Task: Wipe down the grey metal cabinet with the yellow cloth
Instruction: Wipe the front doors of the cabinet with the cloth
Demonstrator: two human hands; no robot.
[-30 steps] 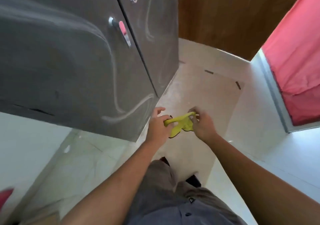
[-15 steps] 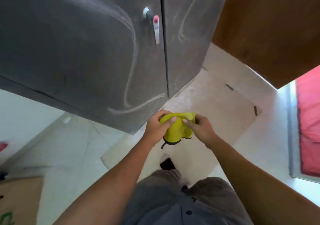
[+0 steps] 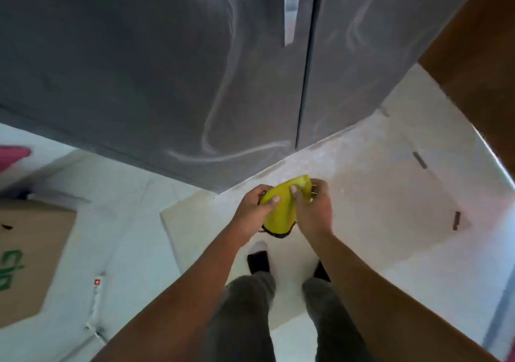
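Observation:
The grey metal cabinet point(image 3: 145, 66) fills the upper part of the view, its two doors marked with pale wipe streaks and a metal handle point(image 3: 289, 16) near the door gap. Below its lower corner I hold the yellow cloth point(image 3: 280, 216), bunched up, between both hands. My left hand point(image 3: 250, 214) grips the cloth's left side with the thumb across it. My right hand point(image 3: 313, 211) pinches the right side, fingers curled over the top edge. The cloth is not touching the cabinet.
A flattened sheet of cardboard point(image 3: 376, 194) lies on the white tiled floor under my feet. A cardboard box point(image 3: 30, 253) with green print stands at the left. A wooden surface point(image 3: 479, 63) rises at the upper right. A power strip point(image 3: 97, 286) lies on the floor.
The view has swung left and down, so the cabinet now fills more of the frame. The cloth went from stretched between my hands to bunched into a pad.

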